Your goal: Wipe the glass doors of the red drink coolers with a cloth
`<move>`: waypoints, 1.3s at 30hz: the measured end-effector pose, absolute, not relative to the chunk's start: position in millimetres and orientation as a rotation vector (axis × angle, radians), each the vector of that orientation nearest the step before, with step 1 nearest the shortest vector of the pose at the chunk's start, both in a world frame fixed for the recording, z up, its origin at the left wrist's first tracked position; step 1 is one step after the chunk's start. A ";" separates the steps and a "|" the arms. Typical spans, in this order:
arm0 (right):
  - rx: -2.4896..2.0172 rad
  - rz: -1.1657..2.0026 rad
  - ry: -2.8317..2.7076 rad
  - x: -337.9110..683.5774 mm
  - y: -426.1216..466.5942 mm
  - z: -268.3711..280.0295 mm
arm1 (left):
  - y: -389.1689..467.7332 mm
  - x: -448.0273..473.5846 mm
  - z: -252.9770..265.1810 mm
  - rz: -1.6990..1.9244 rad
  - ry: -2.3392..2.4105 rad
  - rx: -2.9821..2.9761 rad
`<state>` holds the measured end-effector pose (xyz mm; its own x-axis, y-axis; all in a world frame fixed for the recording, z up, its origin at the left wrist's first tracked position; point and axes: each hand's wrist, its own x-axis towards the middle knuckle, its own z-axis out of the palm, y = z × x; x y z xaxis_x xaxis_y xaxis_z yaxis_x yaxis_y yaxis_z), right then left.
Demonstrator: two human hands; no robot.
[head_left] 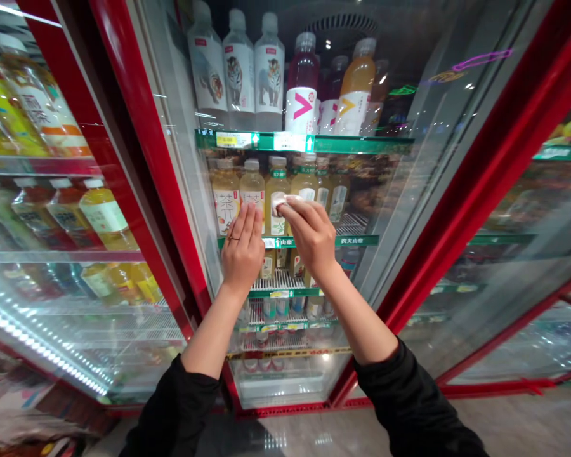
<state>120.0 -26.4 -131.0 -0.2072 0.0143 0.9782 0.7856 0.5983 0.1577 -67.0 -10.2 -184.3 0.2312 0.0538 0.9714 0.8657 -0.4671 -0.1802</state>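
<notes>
My left hand lies against the glass door of a red-framed drinks fridge, its fingers stretched out and holding nothing. A ring sits on one finger. To its right, my right hand pinches a small white crumpled tissue at the glass, at about the same height. Whether it is paper or cloth I cannot tell for certain. Behind the door, level with my hands, stand several tea bottles with pale labels. My fingers cover parts of them.
A green-edged shelf above carries bottles with tiger labels and purple and orange drinks. Red door frames run down both sides. Another lit fridge of bottled drinks stands at left. Grey floor shows below.
</notes>
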 end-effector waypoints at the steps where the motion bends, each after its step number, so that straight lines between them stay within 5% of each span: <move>1: -0.645 -0.825 -1.691 126.1 -29.7 -136.5 | -11.5 -66.0 -184.2 -1.328 -0.867 -1.730; 25: -0.738 -0.756 -1.371 177.3 -18.5 -117.0 | -21.1 7.5 -171.0 -1.305 -0.749 -1.877; 33: -0.679 -0.852 -1.600 207.5 -32.7 -154.7 | -22.5 10.6 -174.5 -1.300 -0.800 -1.891; 39: -0.765 -0.692 -1.419 196.5 -16.0 -123.2 | -26.9 17.0 -174.7 -1.323 -0.847 -1.873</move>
<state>196.5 -16.0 -123.2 0.0423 0.0289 0.9987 0.8049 0.5912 -0.0512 17.0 -26.9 -174.7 0.2702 0.1212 0.9551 0.8164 -0.5547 -0.1606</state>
